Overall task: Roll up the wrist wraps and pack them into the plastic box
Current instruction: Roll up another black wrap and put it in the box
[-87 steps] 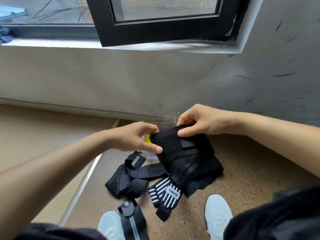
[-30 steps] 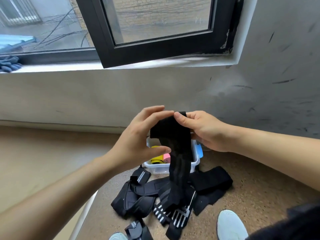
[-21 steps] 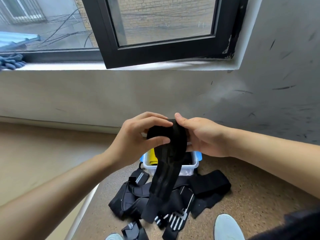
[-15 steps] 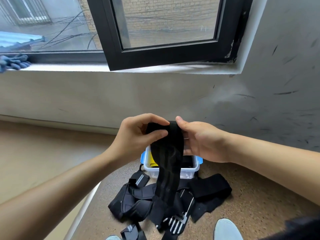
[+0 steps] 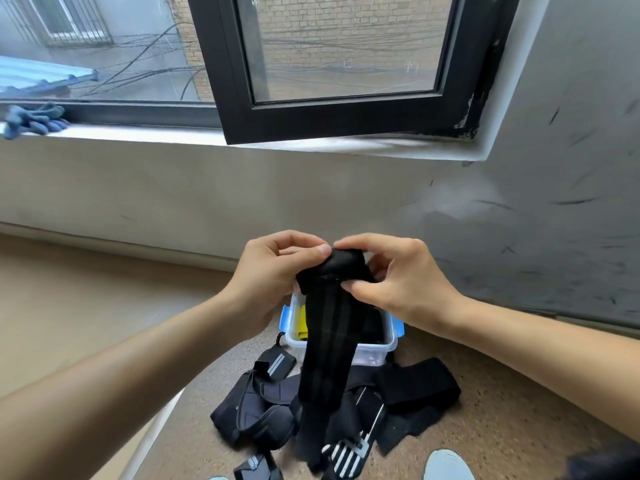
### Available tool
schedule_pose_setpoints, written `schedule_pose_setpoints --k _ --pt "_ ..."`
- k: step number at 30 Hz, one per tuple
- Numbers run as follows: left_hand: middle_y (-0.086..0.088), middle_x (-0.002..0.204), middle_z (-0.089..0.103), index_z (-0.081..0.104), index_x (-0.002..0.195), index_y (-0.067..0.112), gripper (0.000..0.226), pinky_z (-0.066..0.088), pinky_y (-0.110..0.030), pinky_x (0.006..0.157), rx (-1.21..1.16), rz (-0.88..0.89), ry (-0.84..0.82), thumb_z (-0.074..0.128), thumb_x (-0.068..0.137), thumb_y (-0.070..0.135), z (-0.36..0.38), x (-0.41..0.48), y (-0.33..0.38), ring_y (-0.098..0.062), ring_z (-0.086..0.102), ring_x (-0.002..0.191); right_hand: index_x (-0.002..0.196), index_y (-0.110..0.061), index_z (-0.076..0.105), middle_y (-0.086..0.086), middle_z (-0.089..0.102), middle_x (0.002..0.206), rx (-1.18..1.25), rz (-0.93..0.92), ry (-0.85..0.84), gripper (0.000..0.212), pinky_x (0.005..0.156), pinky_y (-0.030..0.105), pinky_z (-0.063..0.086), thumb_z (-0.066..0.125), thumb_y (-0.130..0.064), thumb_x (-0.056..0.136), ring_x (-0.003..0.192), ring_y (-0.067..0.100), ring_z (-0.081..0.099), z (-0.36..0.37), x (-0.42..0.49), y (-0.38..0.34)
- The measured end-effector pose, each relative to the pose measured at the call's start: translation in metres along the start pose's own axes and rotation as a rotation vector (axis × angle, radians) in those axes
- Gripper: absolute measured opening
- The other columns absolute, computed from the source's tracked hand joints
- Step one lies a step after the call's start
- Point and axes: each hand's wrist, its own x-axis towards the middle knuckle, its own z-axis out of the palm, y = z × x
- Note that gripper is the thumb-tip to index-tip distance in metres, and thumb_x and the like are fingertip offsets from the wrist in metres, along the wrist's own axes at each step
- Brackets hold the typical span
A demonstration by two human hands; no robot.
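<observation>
Two hands meet in mid-air above the plastic box (image 5: 375, 356). The left hand (image 5: 273, 268) pinches the rolled top of a black wrist wrap (image 5: 327, 341) between thumb and curled fingers. The right hand (image 5: 398, 282) grips the same roll from the other side, thumb underneath.

The wrap's loose tail hangs straight down and covers the middle of the box, so most of the inside is hidden. A yellow item (image 5: 302, 323) shows at the left end and something dark at the right, perhaps another wrap. The box stands open-topped on the floor (image 5: 491, 431), with blue latches at its ends. Just in front of it a heap of black wraps (image 5: 415, 386) lies tangled, some with white stripes, and the hanging tail reaches down into the heap. A pale shoe (image 5: 446, 465) shows at the bottom edge.

The floor is speckled brown and meets a grey, scuffed wall (image 5: 554, 244). Above, a black-framed window (image 5: 332, 121) stands ajar over a pale sill (image 5: 145, 135), where blue gloves (image 5: 34, 119) lie at the far left.

Counted: two hands, one wrap in them, one box. The wraps in the heap overlap too much to count.
</observation>
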Motion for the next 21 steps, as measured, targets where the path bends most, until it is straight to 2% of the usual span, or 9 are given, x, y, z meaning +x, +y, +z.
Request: schedule_pose_setpoints --k 2,4,5,7,9,12,15,18,21 --pt "-0.01 0.086 0.072 0.079 0.093 0.011 0.016 0.051 -0.038 0.081 -0.01 -0.013 -0.054 0.079 0.082 0.023 -0.002 -0.001 0.003 -0.024 0.065 0.083 0.105 -0.017 0.08 -0.001 0.077 0.083 0.0 0.014 -0.019 0.024 0.073 0.043 0.059 0.077 -0.005 0.084 0.074 0.02 0.072 -0.004 0.0 0.002" --pt "-0.014 0.092 0.072 0.08 0.096 0.013 0.021 0.053 -0.035 0.08 0.018 0.004 -0.125 0.081 0.082 0.029 -0.005 -0.003 0.005 -0.023 0.067 0.086 0.098 -0.013 0.08 0.015 0.074 0.078 0.066 0.094 -0.051 0.011 0.065 0.047 0.06 0.075 -0.009 0.09 0.071 0.03 0.071 -0.009 0.004 0.0" --pt "-0.016 0.096 0.074 0.08 0.1 0.013 0.023 0.056 -0.036 0.082 0.048 0.026 -0.158 0.079 0.084 0.029 -0.007 -0.003 0.004 -0.024 0.07 0.09 0.097 -0.009 0.079 0.023 0.071 0.079 0.139 0.148 -0.066 0.008 0.06 0.045 0.061 0.073 -0.01 0.093 0.066 0.032 0.07 -0.013 0.006 -0.003" --pt "-0.017 0.105 0.077 0.078 0.109 0.01 0.026 0.059 -0.036 0.089 0.125 0.11 -0.208 0.079 0.087 0.023 -0.007 -0.005 0.001 -0.025 0.073 0.098 0.1 -0.002 0.077 0.033 0.066 0.084 0.281 0.242 -0.1 0.011 0.054 0.035 0.059 0.07 -0.01 0.096 0.06 0.025 0.067 -0.018 0.008 -0.008" --pt "-0.015 0.102 0.078 0.076 0.11 0.007 0.029 0.059 -0.031 0.083 0.177 0.193 -0.218 0.074 0.085 0.021 -0.006 -0.007 -0.001 -0.022 0.074 0.093 0.102 0.002 0.076 0.032 0.065 0.079 0.34 0.298 -0.14 0.015 0.048 0.028 0.055 0.067 -0.01 0.097 0.056 0.019 0.064 -0.021 0.008 -0.014" --pt "-0.019 0.099 0.078 0.073 0.113 0.009 0.029 0.061 -0.036 0.082 0.188 0.258 -0.206 0.072 0.085 0.02 -0.004 -0.009 0.001 -0.024 0.073 0.088 0.099 0.001 0.075 0.018 0.064 0.071 0.405 0.366 -0.206 0.016 0.045 0.027 0.051 0.065 -0.011 0.098 0.053 0.021 0.061 -0.023 0.006 -0.017" --pt "-0.019 0.096 0.078 0.073 0.111 0.011 0.026 0.062 -0.04 0.08 0.205 0.324 -0.188 0.071 0.087 0.02 -0.002 -0.01 0.003 -0.026 0.074 0.086 0.095 0.0 0.075 0.013 0.063 0.072 0.409 0.382 -0.231 0.016 0.056 0.032 0.056 0.067 -0.013 0.097 0.062 0.019 0.061 -0.027 0.008 -0.018" --pt "-0.019 0.091 0.077 0.073 0.108 0.01 0.021 0.059 -0.032 0.064 0.217 0.312 -0.159 0.069 0.09 0.02 0.002 -0.013 0.004 -0.021 0.073 0.077 0.104 -0.003 0.074 0.02 0.073 0.088 0.376 0.32 -0.21 0.015 0.074 0.035 0.056 0.07 -0.014 0.095 0.078 0.021 0.067 -0.03 0.007 -0.021" --pt "-0.023 0.089 0.076 0.072 0.108 0.01 0.012 0.053 -0.033 0.056 0.208 0.278 -0.138 0.067 0.097 0.012 0.002 -0.013 0.004 -0.025 0.07 0.071 0.117 -0.007 0.069 0.023 0.075 0.099 0.449 0.273 -0.159 0.022 0.076 0.033 0.061 0.067 -0.011 0.096 0.089 0.033 0.073 -0.03 0.006 -0.025"
